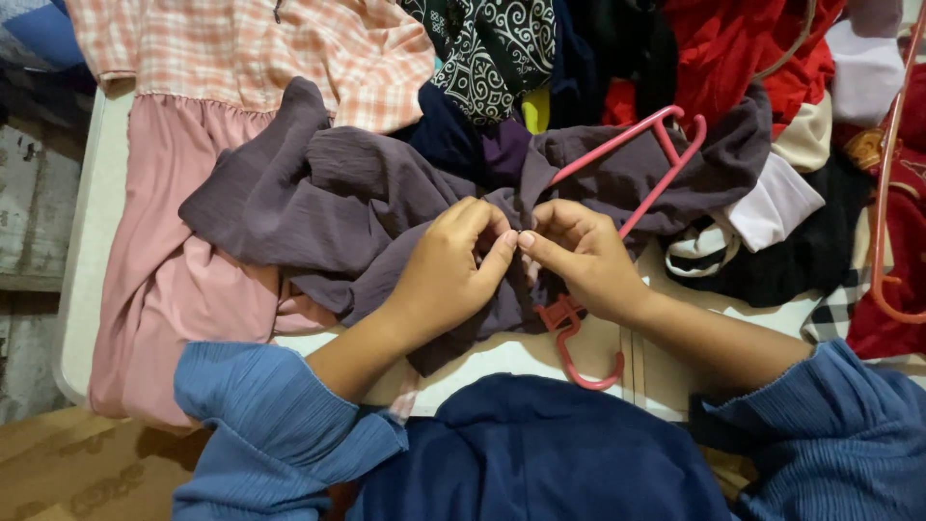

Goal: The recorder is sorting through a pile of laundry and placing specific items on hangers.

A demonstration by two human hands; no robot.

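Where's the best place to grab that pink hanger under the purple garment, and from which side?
Grip the pink hanger at its hook, probably coming in from the near table edge. The hook lies bare there, while the purple garment covers most of the frame.

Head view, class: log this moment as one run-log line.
left hand: pinching grey-purple garment | right hand: pinching same cloth | pink hanger: inside garment, hook toward person | table: clothes heaped

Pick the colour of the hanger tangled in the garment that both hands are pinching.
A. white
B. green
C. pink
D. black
C: the hanger poking out of the grey-purple garment is pink, its hook lying below the right hand, while the left hand pinches the cloth beside it.
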